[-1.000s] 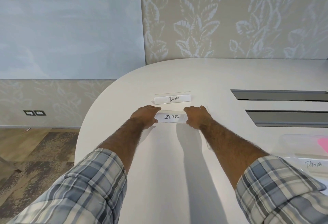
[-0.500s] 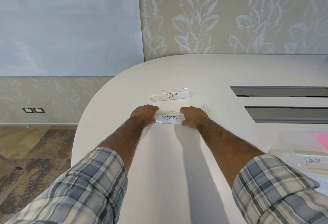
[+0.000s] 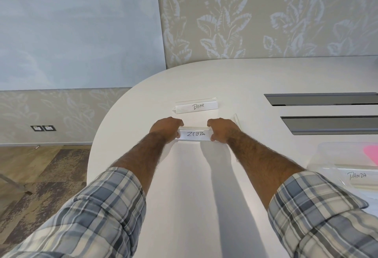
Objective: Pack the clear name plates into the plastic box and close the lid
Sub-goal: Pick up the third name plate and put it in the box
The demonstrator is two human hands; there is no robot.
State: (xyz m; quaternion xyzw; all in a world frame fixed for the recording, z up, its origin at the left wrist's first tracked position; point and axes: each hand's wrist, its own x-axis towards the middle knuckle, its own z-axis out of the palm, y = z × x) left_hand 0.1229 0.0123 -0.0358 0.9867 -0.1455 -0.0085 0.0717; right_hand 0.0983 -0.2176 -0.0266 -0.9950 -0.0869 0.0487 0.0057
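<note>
A clear name plate marked ZEBRA [image 3: 195, 134] is held at both ends over the white table [image 3: 204, 186]. My left hand [image 3: 166, 128] grips its left end and my right hand [image 3: 222, 130] grips its right end. Just beyond it a second clear plate marked BEAR [image 3: 196, 106] stands on the table, untouched. At the right edge lies the clear plastic box [image 3: 347, 155], with a plate marked PANDA [image 3: 357, 175] and something pink [image 3: 371, 152] by it. A thin clear piece [image 3: 237, 120] pokes out behind my right hand.
Two long grey slots [image 3: 321, 99] [image 3: 331, 125] are set into the table to the right of the plates. The table's rounded end falls off to the left above a patterned carpet [image 3: 41, 176]. A leaf-patterned wall stands behind.
Both hands stay on the ZEBRA plate and have pulled it slightly towards me, so the gap to the BEAR plate has grown a little.
</note>
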